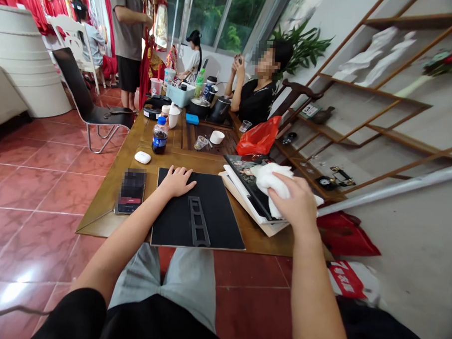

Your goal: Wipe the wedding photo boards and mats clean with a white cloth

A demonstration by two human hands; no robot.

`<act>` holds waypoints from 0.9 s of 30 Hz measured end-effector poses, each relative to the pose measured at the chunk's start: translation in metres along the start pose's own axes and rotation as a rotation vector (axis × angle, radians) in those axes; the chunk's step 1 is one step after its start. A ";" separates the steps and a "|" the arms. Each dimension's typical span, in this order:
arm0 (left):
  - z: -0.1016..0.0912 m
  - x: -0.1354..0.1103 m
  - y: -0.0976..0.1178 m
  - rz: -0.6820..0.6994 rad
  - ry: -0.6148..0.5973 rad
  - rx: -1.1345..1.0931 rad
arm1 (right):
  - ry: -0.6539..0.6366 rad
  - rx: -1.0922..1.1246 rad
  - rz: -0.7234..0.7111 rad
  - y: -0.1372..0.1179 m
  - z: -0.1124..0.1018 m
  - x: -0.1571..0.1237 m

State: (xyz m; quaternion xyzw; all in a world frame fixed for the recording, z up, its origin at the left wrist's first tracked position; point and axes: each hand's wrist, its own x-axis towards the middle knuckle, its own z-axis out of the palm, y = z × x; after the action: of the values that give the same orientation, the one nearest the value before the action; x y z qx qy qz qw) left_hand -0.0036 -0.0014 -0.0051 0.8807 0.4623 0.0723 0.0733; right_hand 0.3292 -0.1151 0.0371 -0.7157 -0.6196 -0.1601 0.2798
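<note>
Flat on the upper left of a black board (175, 212) rests my left hand (178, 181), fingers spread and holding nothing. A dark slotted strip (198, 222) lies on the board's middle, running toward the front edge. My right hand (294, 200) is closed around a crumpled white cloth (272, 181), over a stack to the right of the board. The top of that stack is a dark picture panel (244, 176) with a floral print, partly covered by the cloth and hand. Pale sheets or boards (259, 223) stick out beneath it.
On the wooden table (104, 211) are a phone (131, 191), a white case (142, 158), a cola bottle (160, 135) and a red plastic bag (259, 136). Across it sits a person (257, 98) with raised hands. Shelving (397, 92) stands at right, a black chair (79, 90) at left.
</note>
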 end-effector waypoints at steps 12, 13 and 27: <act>-0.002 -0.001 0.001 -0.005 -0.001 0.009 | -0.327 0.145 -0.296 -0.126 0.026 0.022; -0.003 -0.001 0.002 -0.004 0.002 0.015 | -0.405 0.122 -0.280 -0.130 0.036 0.026; 0.001 -0.001 0.001 -0.010 0.022 0.064 | -0.581 0.136 -0.337 -0.135 0.089 0.038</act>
State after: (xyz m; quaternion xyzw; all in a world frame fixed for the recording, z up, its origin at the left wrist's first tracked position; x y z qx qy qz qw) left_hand -0.0035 -0.0032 -0.0056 0.8794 0.4696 0.0670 0.0405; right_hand 0.1941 -0.0218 0.0160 -0.5985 -0.7923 0.0483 0.1082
